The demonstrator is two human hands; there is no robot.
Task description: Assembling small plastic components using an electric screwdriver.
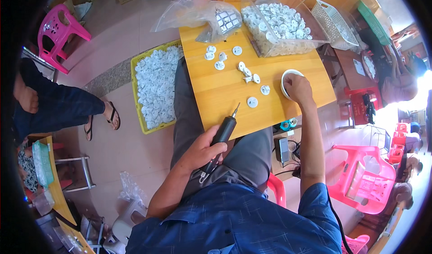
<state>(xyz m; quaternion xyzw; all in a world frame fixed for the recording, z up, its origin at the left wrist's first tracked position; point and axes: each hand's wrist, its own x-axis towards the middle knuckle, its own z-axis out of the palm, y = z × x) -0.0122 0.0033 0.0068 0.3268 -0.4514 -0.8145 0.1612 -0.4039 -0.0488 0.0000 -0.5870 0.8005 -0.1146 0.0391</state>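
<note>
Everything is placed against the wooden table [225, 92].

Left of the table, on the floor, a yellow crate [135, 74] is filled with white plastic discs. At the table's near edge, over the person's lap, an electric screwdriver [221, 135] is gripped by the left hand [200, 153], the fingers wrapped tight around its black barrel and the bit pointed up toward the tabletop. For the step in hand, which looks to be the fetching of a fastener, the tool is best kept steady and clear of the parts until something is ready to be driven.

On the middle of the table, loose white parts [245, 72] are scattered, and one single disc [252, 102] lies nearest the bit; this is judged the piece likeliest to be worked. At the table's far end a clear bag [198, 13] and a clear bin [279, 24] of more white parts are stood.

At the table's right edge, a small white bowl [288, 76] is covered by the right hand [298, 88], fingertips dipped inside. Whether those fingers are pinched on anything cannot be told, since the bowl's contents are hidden. Only one small piece should be picked, held by the fingertips, so that it can be set on the bit without being dropped.
</note>
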